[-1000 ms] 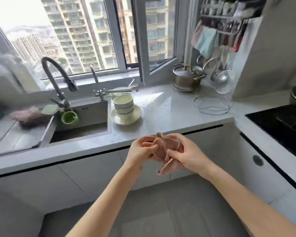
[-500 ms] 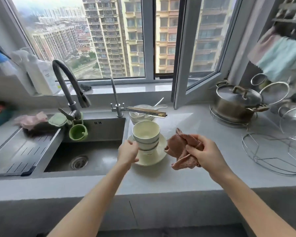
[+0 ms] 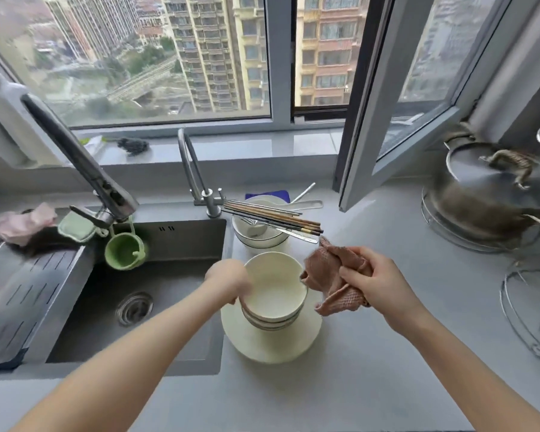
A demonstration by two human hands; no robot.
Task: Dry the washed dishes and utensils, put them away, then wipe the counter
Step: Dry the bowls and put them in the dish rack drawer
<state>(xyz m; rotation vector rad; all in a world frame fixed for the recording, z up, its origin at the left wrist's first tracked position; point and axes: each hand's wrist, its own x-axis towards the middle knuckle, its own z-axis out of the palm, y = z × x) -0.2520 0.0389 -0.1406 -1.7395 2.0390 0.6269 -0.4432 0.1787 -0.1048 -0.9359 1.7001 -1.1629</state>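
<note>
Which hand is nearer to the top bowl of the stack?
Left. The left hand grips the top bowl at its left rim; the right hand holds the pink cloth beside the right rim.

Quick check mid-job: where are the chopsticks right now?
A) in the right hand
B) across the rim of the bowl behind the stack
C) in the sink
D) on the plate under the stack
B: the chopsticks lie across the rim of the back bowl, while the right hand holds only the pink cloth and the left hand grips the top bowl of the stack.
</note>
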